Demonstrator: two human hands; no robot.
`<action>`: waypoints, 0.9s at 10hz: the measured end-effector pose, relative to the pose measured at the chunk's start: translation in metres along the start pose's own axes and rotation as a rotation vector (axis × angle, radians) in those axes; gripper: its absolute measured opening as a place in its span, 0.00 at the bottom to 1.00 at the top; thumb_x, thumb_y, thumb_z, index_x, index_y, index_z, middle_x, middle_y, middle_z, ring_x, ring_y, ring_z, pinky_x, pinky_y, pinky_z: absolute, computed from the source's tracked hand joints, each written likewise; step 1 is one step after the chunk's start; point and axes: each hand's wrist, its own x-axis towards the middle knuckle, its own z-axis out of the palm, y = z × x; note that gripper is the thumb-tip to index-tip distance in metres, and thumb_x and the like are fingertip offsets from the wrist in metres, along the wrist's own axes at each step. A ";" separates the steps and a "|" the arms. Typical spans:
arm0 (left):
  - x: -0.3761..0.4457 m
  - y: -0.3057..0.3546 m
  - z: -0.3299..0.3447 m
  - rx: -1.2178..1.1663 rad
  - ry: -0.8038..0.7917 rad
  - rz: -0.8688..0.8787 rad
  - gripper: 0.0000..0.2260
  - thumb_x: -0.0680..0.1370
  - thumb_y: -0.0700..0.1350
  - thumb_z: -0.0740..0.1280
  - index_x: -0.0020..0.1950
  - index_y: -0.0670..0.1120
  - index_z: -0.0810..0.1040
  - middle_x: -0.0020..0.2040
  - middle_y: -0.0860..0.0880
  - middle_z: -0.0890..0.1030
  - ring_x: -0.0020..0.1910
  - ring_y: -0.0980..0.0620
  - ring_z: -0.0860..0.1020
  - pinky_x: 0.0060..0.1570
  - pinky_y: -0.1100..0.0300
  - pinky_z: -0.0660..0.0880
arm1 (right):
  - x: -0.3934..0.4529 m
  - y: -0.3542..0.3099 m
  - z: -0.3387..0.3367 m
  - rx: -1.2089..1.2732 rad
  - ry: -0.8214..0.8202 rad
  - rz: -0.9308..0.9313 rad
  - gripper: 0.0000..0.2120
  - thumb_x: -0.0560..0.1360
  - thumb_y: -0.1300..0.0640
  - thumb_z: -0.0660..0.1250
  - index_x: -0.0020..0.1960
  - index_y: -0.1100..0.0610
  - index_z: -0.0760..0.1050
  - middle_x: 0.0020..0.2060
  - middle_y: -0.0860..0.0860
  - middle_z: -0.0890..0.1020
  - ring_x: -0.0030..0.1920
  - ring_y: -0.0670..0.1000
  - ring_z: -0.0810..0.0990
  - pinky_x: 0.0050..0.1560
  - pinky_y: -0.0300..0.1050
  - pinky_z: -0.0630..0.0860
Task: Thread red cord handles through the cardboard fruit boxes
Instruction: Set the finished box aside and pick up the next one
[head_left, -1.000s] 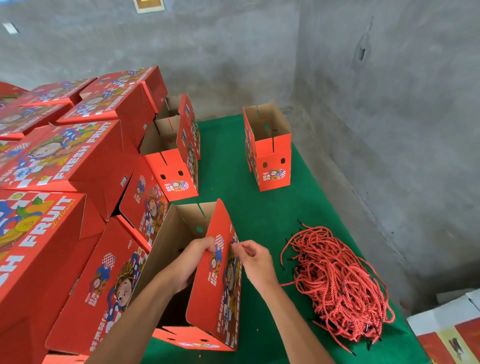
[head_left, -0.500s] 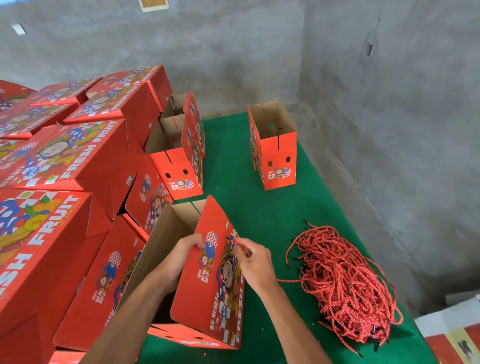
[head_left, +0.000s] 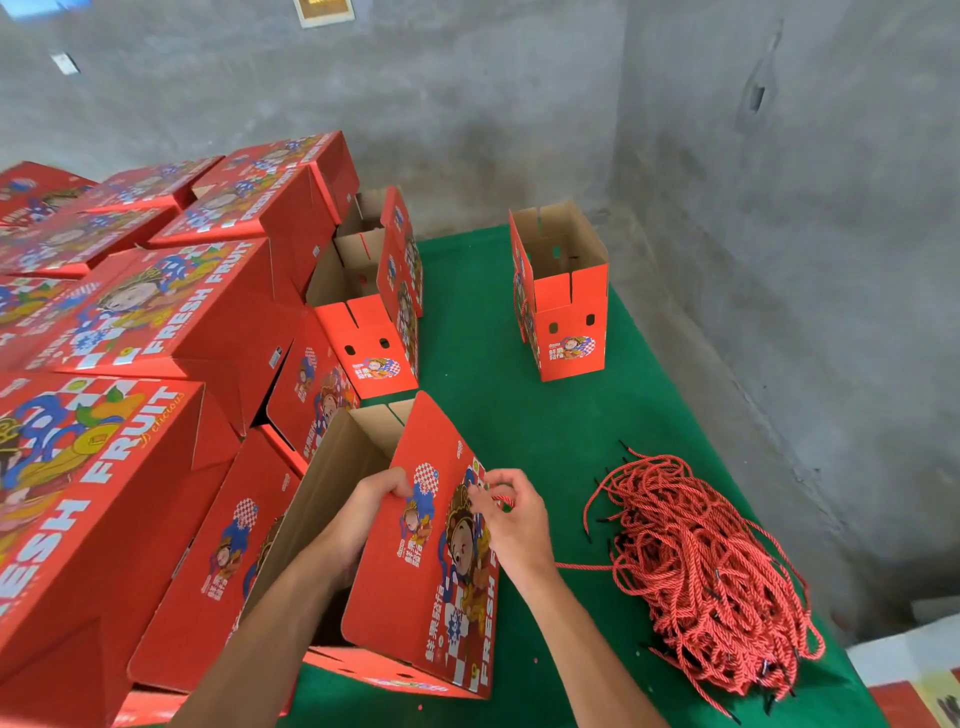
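An open red fruit box stands on the green table in front of me, its printed side flap tilted toward me. My left hand grips the flap's upper left edge, thumb outside. My right hand pinches a red cord against the flap's printed face. The cord trails right into a heap of red cords. The hole in the flap is hidden by my fingers.
Closed red boxes are stacked at the left. Two open boxes stand further back, one in the middle and one to the right. Grey concrete walls close in behind and to the right. Another box corner shows at bottom right.
The flap has tilted further toward me and my left hand shifted along its edge. My right hand stays at the flap with the cord, which now stretches out from the heap.
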 end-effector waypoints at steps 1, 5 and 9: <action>0.006 -0.001 0.004 0.081 -0.078 0.014 0.25 0.64 0.26 0.70 0.59 0.18 0.71 0.60 0.32 0.74 0.50 0.53 0.79 0.41 0.65 0.72 | -0.002 -0.002 0.000 0.058 -0.048 0.001 0.05 0.81 0.52 0.70 0.57 0.49 0.81 0.45 0.49 0.88 0.31 0.42 0.80 0.27 0.35 0.71; 0.041 -0.006 0.005 0.121 0.335 0.011 0.21 0.85 0.35 0.55 0.78 0.33 0.59 0.78 0.37 0.64 0.74 0.44 0.68 0.68 0.57 0.65 | 0.003 -0.007 0.009 -0.054 -0.046 0.002 0.10 0.82 0.50 0.68 0.47 0.53 0.83 0.44 0.45 0.87 0.52 0.46 0.85 0.61 0.56 0.80; 0.032 -0.032 0.019 -0.522 -0.215 0.180 0.24 0.84 0.58 0.59 0.67 0.41 0.80 0.58 0.36 0.83 0.57 0.39 0.82 0.56 0.49 0.79 | -0.001 -0.003 0.013 -0.331 0.054 -0.180 0.10 0.83 0.50 0.66 0.50 0.52 0.84 0.43 0.43 0.86 0.43 0.43 0.83 0.46 0.44 0.79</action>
